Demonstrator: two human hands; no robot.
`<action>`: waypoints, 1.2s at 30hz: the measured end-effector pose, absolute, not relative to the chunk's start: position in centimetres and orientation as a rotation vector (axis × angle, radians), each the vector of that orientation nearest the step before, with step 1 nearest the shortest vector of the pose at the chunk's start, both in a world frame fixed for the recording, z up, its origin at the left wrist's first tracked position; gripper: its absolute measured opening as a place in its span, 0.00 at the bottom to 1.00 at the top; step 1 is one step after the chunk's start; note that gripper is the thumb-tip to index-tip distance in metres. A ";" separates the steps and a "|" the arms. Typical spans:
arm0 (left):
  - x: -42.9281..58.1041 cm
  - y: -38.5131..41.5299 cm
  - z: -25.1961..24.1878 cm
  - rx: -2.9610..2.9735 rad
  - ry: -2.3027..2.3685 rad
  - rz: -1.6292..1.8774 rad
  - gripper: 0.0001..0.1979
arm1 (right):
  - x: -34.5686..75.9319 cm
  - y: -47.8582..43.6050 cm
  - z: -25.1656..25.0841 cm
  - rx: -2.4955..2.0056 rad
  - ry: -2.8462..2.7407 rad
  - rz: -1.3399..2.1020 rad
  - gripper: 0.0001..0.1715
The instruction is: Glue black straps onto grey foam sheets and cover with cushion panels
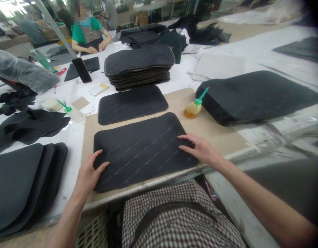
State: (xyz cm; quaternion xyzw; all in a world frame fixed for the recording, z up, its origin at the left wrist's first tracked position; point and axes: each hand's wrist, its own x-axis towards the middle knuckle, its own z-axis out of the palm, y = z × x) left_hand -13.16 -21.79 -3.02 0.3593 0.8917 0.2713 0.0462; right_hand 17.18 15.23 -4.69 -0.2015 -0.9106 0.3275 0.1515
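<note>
A black rounded panel (140, 151) printed with slanting lines of pale lettering lies flat in front of me on brown board. My left hand (90, 170) rests at its left edge, thumb and fingers spread apart. Over the right end, my right hand (197, 148) touches the top with fingers parted. Just behind lies a second, smaller black panel (133, 104). A squeeze bottle (192, 109) of amber liquid with a green nozzle stands to the right of that one.
Stacks of black panels stand behind (139, 60), at right (262, 93) and at left (14, 182). A white bottle (76, 114), a phone (82, 70) and black scraps (32, 124) lie left. Across the table (264, 51), a person in green (89, 34) handles black material.
</note>
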 end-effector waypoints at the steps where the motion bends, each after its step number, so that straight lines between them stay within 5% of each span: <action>1: -13.2 -21.8 -3.0 1.089 2.724 0.824 0.29 | 17.2 15.2 -4.6 -0.587 -2.608 0.947 0.22; 36: -12.6 -21.7 -3.7 1.194 2.781 0.742 0.25 | 17.1 14.8 -4.9 -0.560 -2.632 0.860 0.21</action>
